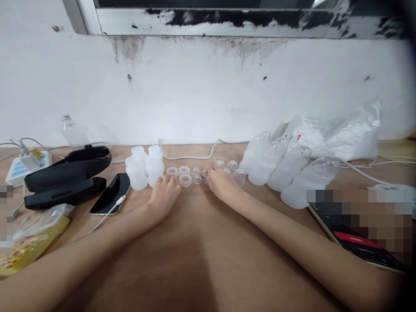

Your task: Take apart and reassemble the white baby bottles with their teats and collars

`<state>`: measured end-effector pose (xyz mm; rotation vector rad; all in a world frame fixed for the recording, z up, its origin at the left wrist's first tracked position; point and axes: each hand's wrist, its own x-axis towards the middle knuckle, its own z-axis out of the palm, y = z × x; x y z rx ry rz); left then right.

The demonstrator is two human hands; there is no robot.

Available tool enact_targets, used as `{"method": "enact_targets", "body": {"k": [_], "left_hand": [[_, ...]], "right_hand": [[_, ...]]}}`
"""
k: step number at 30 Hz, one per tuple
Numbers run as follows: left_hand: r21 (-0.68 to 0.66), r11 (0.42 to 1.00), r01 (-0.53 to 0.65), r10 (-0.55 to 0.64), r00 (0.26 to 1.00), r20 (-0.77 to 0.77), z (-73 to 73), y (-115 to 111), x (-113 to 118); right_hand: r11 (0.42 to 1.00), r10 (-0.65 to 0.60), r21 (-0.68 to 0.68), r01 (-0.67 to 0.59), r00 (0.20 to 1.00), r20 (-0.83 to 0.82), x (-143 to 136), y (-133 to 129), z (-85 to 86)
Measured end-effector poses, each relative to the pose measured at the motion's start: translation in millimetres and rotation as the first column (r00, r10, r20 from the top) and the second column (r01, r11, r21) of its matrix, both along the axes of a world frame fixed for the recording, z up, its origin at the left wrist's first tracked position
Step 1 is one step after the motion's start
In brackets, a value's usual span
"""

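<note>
"So, which way do the frosted white bottles (138, 175) point?"

"Straight up. They stand with their long axes vertical, just beside the left hand (165, 190), on its far left."

"And the white rings (185, 183)?"

"Flat, openings upward, right of the bottles. Clear teats (197, 179) come next, tips up, then clear dome caps (239, 177) with their rounded sides upward."

"How are the fingers?"

"On the left they're bent and bunched down at the rings; the hand hides what lies beneath, so I can't tell whether they grip one. On the right hand (224, 182), thumb and forefinger nearly meet between the teats and the caps. Whether anything is pinched there, I can't tell."

"Room to move?"

"Mostly on the near side, where the wooden tabletop (182, 251) spreads out. Behind the row, a white cable (190, 157) loops near the wall (195, 86). Leftward, a smartphone (110, 194) lies close to the bottles. Rightward, plastic-wrapped bottles (287, 170) stand near the caps, their long axes slanting up to the right in this view."
</note>
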<state>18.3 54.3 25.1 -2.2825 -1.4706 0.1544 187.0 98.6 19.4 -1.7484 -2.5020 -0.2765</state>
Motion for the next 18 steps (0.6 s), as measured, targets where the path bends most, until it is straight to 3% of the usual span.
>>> {"method": "enact_targets", "body": {"k": [5,10,18], "left_hand": [[0.049,0.999,0.011,-0.013,0.999,0.045,-9.2,9.8,-1.9],[0.129,0.986,0.107,-0.118,0.990,0.081,-20.3,15.1,-2.2],[0.122,0.975,0.183,-0.197,0.973,0.116,-28.7,17.4,-3.8]], "right_hand": [[1.000,0.012,0.019,-0.011,0.999,-0.034,0.2,-2.6,0.9],[0.997,0.042,0.067,-0.038,0.997,-0.060,-6.3,-1.5,3.2],[0.997,0.075,0.041,-0.072,0.994,-0.079,-7.0,10.4,1.1]]}}
